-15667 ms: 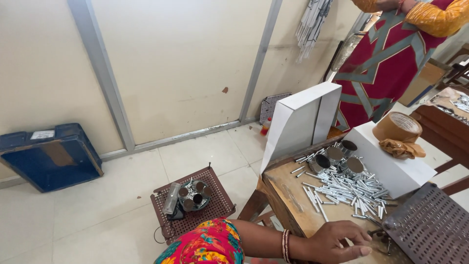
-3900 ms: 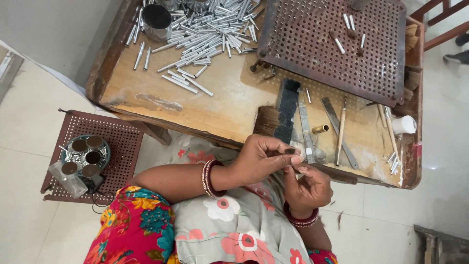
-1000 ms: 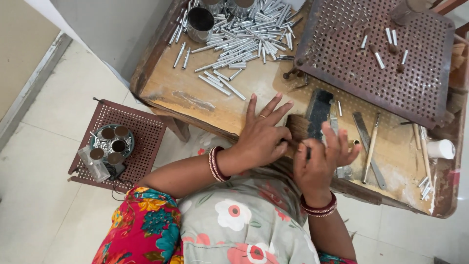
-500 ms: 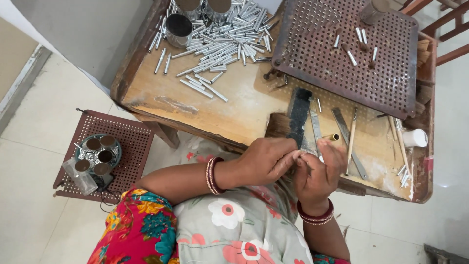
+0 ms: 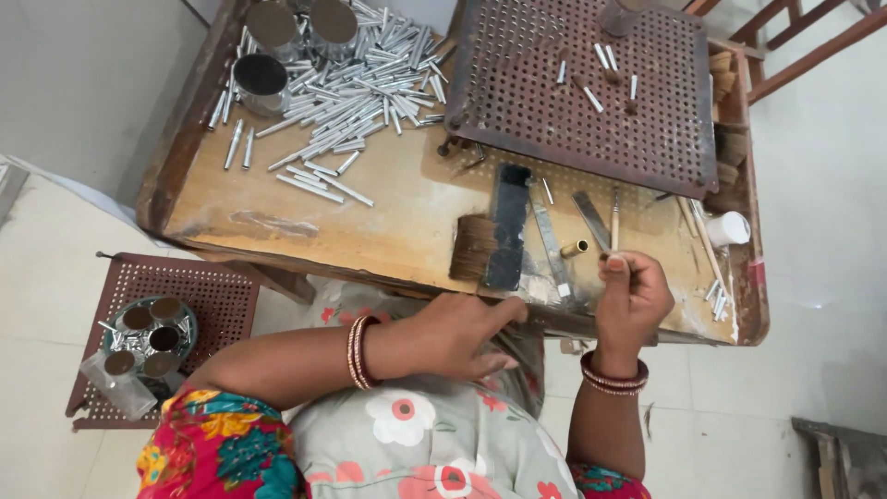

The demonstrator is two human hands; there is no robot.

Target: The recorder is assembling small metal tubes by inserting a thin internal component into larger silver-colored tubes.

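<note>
Right hand (image 5: pixel 633 300): fingers curled together near the bench's near edge, thumb up, pinching what looks like a thin stick (image 5: pixel 614 217) that runs away toward the perforated tray (image 5: pixel 582 148). We cannot tell exactly where the stick ends inside the grip.

Left hand (image 5: pixel 462 333): loosely spread, fingers extended, resting at the bench's (image 5: pixel 388 217) near edge over the lap, holding nothing we can see.

Just beyond the right hand: a small brass tube (image 5: pixel 575 248), flat metal strips (image 5: pixel 550 240) and a dark-handled brush (image 5: pixel 490 240), all lying near the middle of the near edge. A white cup (image 5: pixel 730 228) stands near the right edge.

Farther out: a heap of silver tubes (image 5: pixel 356 79) toward the far left corner, with round tins (image 5: pixel 261 79) beside it. On the floor at left, a low perforated stool (image 5: pixel 212 286) carries a dish of small tins (image 5: pixel 148 337).

Our judgement on the handling: keep the pinch low on the stick and the wrist steady, and let the free hand brace against the bench edge.
</note>
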